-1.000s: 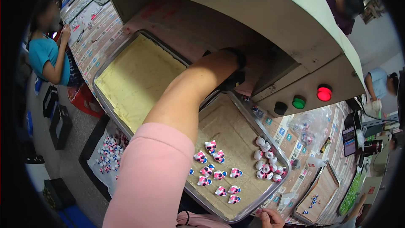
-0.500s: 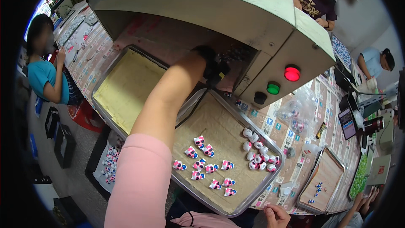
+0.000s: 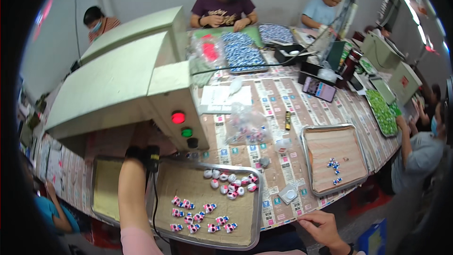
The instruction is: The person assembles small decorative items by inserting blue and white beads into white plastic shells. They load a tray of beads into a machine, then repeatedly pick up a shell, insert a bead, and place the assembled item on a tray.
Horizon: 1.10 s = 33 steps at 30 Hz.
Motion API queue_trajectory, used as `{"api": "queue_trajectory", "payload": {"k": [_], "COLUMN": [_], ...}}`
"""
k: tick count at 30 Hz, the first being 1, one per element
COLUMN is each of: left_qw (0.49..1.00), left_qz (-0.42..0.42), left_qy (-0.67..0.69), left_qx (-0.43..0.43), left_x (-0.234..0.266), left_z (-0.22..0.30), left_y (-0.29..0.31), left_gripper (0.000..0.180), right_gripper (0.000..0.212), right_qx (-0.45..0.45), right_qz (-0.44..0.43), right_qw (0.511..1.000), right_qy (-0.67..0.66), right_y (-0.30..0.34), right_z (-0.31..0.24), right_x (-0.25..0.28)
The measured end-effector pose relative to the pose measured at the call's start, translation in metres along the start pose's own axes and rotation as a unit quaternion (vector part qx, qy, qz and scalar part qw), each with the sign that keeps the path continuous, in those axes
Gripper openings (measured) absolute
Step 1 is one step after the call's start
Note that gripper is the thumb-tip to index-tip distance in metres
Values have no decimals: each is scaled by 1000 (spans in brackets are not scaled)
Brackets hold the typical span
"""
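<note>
My left hand point(image 3: 142, 135) reaches into the shaded opening of a cream metal machine point(image 3: 108, 85); its fingers are hidden there. Around that wrist is a black strap with a small black device point(image 3: 152, 158) and a cable. Beneath my left forearm lie a tray lined with yellowish sheet point(image 3: 106, 189) and a larger metal tray with brown lining point(image 3: 165, 184). The larger tray bears small pink, white and blue figures point(image 3: 198, 216) and rounded white-and-pink pieces point(image 3: 232, 178). My right hand point(image 3: 321, 226) hangs at the table's front edge, fingers loosely extended and apart, nothing visible in them.
Right of the machine lie a plastic bag of small pieces point(image 3: 247, 125), a marker-like tube point(image 3: 288, 120), a small white dish point(image 3: 288, 193) and another lined tray point(image 3: 309, 160). Farther off are a phone point(image 3: 319, 89) and trays of blue-white pieces point(image 3: 243, 49). Several people sit around the table.
The view has swung right and up, showing more of the table and the people behind it. My left hand remains inside the machine. My right hand's fingers have loosened from a pinch.
</note>
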<state>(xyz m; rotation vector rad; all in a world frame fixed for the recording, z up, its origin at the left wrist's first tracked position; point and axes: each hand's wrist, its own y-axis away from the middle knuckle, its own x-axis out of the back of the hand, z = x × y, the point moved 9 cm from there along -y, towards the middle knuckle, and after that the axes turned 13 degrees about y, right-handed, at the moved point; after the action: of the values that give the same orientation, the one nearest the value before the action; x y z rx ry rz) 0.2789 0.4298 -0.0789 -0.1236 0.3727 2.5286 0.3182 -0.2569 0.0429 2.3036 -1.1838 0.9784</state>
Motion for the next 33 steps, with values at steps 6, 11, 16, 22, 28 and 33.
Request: {"api": "queue_trajectory", "payload": {"k": [6, 11, 16, 22, 28, 33], "left_qw": [996, 986, 964, 934, 914, 882], "left_qz": [5, -11, -43, -99, -198, -287], "left_qy": [80, 161, 246, 300, 304, 270], "left_qx": [27, 48, 90, 168, 180, 260], "left_x": [14, 28, 35, -14, -146, -283], "left_z": [-6, -12, -17, -11, -1, -43], "left_y": [23, 49, 85, 187, 320, 394], "left_gripper": [24, 22, 21, 17, 21, 23], "right_gripper": [14, 16, 16, 16, 16, 15], "right_qx": [43, 59, 84, 107, 104, 117], "right_qz": [20, 19, 17, 50, 49, 80], "right_qw": [999, 995, 991, 985, 979, 974], "right_qy": [-28, -76, -100, -127, -168, -175], "right_y": [17, 33, 45, 70, 86, 96], "right_z": [6, 18, 20, 40, 53, 68], "right_x": [7, 9, 19, 30, 37, 48]}}
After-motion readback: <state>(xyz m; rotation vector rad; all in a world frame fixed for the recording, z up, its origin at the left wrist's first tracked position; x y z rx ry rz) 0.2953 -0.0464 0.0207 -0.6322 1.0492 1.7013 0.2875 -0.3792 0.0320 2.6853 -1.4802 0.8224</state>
